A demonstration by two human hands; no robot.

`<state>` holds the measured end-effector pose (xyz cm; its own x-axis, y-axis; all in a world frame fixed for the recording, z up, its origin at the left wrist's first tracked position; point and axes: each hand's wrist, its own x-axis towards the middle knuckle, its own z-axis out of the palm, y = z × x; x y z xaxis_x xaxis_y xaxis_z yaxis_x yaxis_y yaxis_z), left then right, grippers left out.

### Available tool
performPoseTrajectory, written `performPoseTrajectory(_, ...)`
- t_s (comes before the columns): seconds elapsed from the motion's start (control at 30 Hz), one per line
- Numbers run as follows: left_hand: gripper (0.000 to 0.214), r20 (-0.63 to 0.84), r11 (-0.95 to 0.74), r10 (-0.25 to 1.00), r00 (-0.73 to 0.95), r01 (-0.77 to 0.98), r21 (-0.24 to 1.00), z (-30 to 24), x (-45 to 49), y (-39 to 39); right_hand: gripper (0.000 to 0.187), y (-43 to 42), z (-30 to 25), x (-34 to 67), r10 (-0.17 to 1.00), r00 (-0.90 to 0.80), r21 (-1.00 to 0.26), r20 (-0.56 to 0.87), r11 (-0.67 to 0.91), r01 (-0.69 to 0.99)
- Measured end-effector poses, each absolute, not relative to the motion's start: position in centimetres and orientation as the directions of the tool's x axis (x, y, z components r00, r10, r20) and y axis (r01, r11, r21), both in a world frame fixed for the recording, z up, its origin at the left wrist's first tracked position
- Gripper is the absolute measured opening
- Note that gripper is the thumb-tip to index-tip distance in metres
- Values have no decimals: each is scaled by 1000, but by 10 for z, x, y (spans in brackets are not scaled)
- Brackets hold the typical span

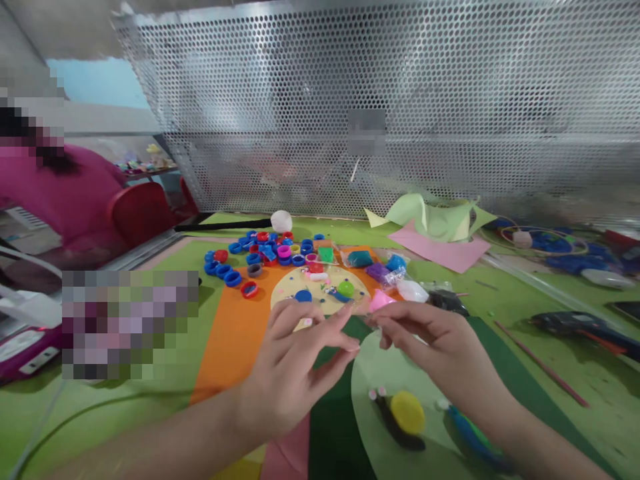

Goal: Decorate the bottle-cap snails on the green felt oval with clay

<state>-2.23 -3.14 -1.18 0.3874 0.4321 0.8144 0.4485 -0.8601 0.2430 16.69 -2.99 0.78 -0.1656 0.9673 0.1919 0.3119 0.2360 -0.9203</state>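
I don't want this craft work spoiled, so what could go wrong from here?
Your right forearm, close beside the blue-green clay figure, might bump or smear it. Your left hand, near the cream disc, could brush the little figures on it. The loose bottle caps, crowded together, might scatter if knocked.

The left hand point(295, 373) reached over dark green paper point(327, 427), thumb and forefinger parted, just beside the pinching right hand point(430, 337); anything between those fingertips was too small to tell. A yellow-shelled snail figure point(407, 412) lay on pale green paper point(395, 367). Bottle caps point(232, 277) clustered beyond, a glue gun point(570, 325) right.
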Motion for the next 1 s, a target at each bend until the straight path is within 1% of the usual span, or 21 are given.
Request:
performPoseTrajectory(0.07, 57, 813, -867, 425, 398, 437, 240, -13, -23, -31, 17, -26, 6, 170, 975, -158, -949, 157, 193, 249)
performPoseTrajectory(0.2, 50, 812, -866, 423, 402, 442, 232, -15, -23, -27, 15, -21, 4, 170, 969, -241, -973, 61, 111, 200)
performPoseTrajectory(0.3, 45, 807, -860, 438, 397, 447, 247, -15, -22, -26, 16, -21, 3, 168, 962, -271, -983, 35, 81, 163)
performPoseTrajectory(0.37, 43, 799, -861, 443, 407, 440, 253, -15, -22, -26, 16, -22, 2, 167, 956, -291, -983, 38, 88, 159)
performPoseTrajectory(0.5, 40, 791, -876, 426, 438, 418, 241, -17, -24, -26, 18, -21, 1, 169, 948, -314, -973, 42, 110, 202)
performPoseTrajectory(0.67, 47, 776, -883, 420, 470, 408, 231, -21, -24, -25, 31, -19, 1, 171, 941, -326, -952, 90, 177, 249)
performPoseTrajectory(0.9, 44, 733, -853, 491, 470, 429, 297, -25, -21, -25, 32, -13, 1, 177, 955, -274, -958, 112, 177, 226)
performPoseTrajectory(1.0, 44, 707, -845, 517, 483, 421, 330, -27, -21, -25, 33, -7, 3, 186, 964, -226, -958, 140, 190, 217)
